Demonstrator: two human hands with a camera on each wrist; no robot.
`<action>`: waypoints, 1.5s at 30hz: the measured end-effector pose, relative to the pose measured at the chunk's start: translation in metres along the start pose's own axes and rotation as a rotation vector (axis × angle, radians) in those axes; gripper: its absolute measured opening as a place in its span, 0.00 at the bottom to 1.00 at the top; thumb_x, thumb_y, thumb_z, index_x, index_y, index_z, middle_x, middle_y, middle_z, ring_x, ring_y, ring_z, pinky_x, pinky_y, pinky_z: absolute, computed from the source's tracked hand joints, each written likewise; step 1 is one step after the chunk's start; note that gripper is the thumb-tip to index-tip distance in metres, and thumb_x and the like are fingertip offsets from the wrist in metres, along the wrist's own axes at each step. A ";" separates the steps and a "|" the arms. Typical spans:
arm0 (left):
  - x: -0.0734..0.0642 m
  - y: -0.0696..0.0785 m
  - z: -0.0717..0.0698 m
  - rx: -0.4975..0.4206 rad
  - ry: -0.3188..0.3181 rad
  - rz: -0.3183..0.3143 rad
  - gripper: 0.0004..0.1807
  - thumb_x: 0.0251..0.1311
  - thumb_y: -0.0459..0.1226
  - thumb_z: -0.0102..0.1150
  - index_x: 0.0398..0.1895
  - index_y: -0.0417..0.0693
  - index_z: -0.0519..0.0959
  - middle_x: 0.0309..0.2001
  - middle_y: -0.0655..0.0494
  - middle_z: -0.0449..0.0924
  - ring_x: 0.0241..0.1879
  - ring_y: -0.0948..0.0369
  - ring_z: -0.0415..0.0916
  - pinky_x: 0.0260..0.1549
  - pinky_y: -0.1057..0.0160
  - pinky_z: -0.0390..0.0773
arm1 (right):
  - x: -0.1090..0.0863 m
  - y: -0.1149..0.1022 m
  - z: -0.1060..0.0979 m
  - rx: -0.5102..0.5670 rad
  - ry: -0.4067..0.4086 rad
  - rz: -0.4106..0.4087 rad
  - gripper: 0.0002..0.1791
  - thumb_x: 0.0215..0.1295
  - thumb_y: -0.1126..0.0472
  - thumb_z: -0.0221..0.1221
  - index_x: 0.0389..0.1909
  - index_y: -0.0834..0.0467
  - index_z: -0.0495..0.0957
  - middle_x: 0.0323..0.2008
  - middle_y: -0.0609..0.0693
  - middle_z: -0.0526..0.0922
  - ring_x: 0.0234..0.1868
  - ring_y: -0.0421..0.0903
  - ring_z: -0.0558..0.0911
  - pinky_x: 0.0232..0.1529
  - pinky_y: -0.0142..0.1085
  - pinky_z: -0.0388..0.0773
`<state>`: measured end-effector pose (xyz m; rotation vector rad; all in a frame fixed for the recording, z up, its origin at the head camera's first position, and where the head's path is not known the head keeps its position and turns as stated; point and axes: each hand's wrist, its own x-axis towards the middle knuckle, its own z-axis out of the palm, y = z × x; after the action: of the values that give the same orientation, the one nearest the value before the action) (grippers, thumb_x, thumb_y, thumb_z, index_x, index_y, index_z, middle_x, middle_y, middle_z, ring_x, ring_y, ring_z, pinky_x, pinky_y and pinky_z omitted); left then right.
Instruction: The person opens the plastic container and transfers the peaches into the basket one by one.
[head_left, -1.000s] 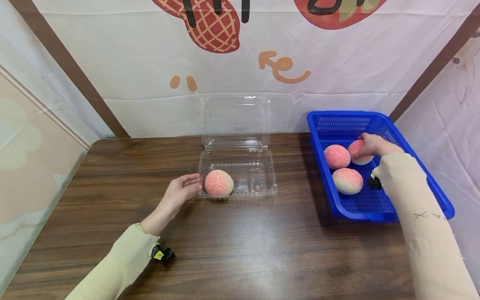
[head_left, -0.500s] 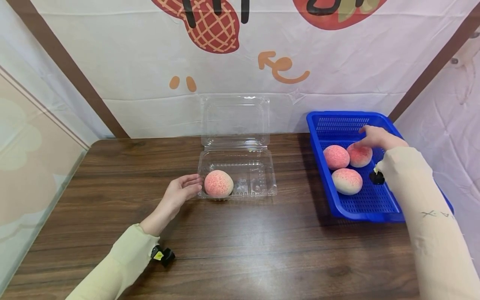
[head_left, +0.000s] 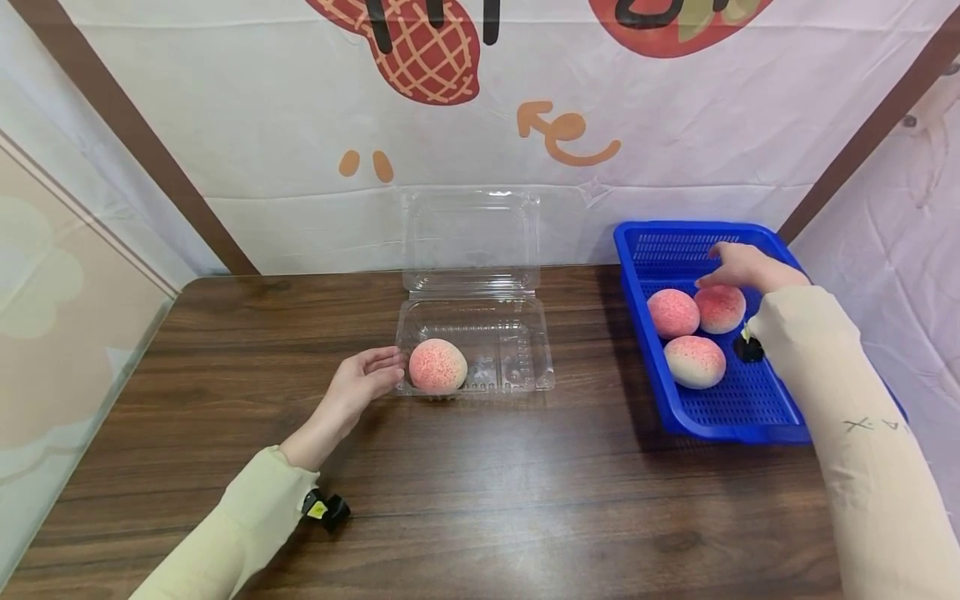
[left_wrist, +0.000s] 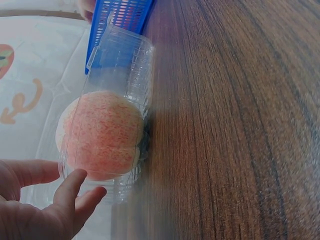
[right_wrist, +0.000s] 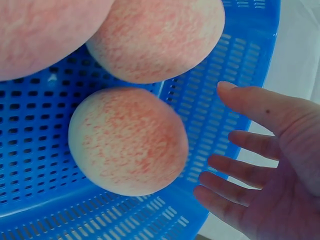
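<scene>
A pink-and-cream peach (head_left: 438, 367) sits in the left part of a clear plastic clamshell box (head_left: 522, 354), whose lid (head_left: 471, 237) stands raised at the back. My left hand (head_left: 358, 386) reaches the box's left side, fingers nearly straight, fingertips right at the rim beside the peach; the left wrist view shows the thumb (left_wrist: 37, 171) at that rim too. Over the blue basket, my right hand (head_left: 750, 268) is spread and holds nothing. Its nearest peach (right_wrist: 129, 142) lies below the fingers, apart from them in the right wrist view. Two more peaches, one left (head_left: 673, 313) and one in front (head_left: 695, 362), share the basket.
The blue perforated basket (head_left: 675, 417) stands at the right of the brown wooden table (head_left: 480, 500). A printed white cloth (head_left: 300, 225) hangs close behind the table. Black wrist devices, left (head_left: 327, 510) and right (head_left: 748, 346), sit under the sleeves.
My right hand has let go of the back peach and spread its fingers. That peach now lies slightly lower in the view, on the basket floor. My left hand has stayed still.
</scene>
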<state>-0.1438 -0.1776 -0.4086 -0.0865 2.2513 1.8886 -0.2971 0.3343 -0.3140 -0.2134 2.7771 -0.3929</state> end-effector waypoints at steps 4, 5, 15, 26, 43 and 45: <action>-0.001 0.001 0.000 0.002 -0.001 0.002 0.26 0.61 0.29 0.49 0.61 0.26 0.59 0.58 0.31 0.65 0.57 0.47 0.65 0.42 0.74 0.74 | -0.001 -0.008 -0.002 0.038 -0.017 0.004 0.39 0.60 0.52 0.58 0.61 0.74 0.54 0.58 0.76 0.59 0.58 0.71 0.57 0.55 0.65 0.56; -0.001 0.001 0.000 0.004 -0.002 0.004 0.26 0.61 0.29 0.49 0.61 0.25 0.59 0.58 0.30 0.65 0.57 0.47 0.65 0.42 0.74 0.74 | -0.001 -0.010 -0.002 0.038 -0.019 0.006 0.39 0.60 0.52 0.58 0.61 0.74 0.54 0.58 0.75 0.58 0.58 0.71 0.56 0.55 0.65 0.55; -0.002 0.003 0.001 -0.001 -0.002 -0.001 0.25 0.62 0.28 0.48 0.61 0.26 0.59 0.58 0.31 0.65 0.58 0.45 0.64 0.42 0.74 0.74 | 0.001 -0.026 -0.004 -0.038 0.007 -0.037 0.36 0.60 0.53 0.58 0.60 0.72 0.57 0.57 0.76 0.60 0.58 0.71 0.58 0.55 0.65 0.55; -0.002 0.002 0.001 -0.003 -0.003 -0.003 0.25 0.62 0.28 0.48 0.61 0.26 0.58 0.58 0.30 0.64 0.58 0.45 0.64 0.42 0.74 0.74 | -0.004 -0.044 -0.004 -0.082 0.017 -0.071 0.35 0.60 0.53 0.58 0.60 0.70 0.58 0.56 0.73 0.63 0.57 0.68 0.61 0.55 0.63 0.57; -0.003 0.001 0.001 -0.008 0.009 -0.012 0.25 0.61 0.28 0.49 0.60 0.25 0.59 0.58 0.30 0.65 0.56 0.51 0.68 0.41 0.74 0.74 | 0.000 -0.067 -0.004 -0.182 0.063 -0.199 0.33 0.57 0.58 0.59 0.58 0.72 0.61 0.55 0.73 0.63 0.56 0.68 0.63 0.56 0.59 0.60; -0.002 0.001 0.001 -0.010 0.007 -0.012 0.25 0.61 0.28 0.48 0.61 0.25 0.59 0.58 0.31 0.65 0.56 0.51 0.67 0.41 0.74 0.75 | -0.001 -0.071 -0.005 -0.190 0.067 -0.207 0.32 0.58 0.58 0.59 0.58 0.72 0.61 0.55 0.73 0.63 0.56 0.68 0.63 0.56 0.59 0.59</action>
<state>-0.1420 -0.1769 -0.4071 -0.1083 2.2409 1.8964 -0.2910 0.2681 -0.2888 -0.5462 2.8670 -0.1867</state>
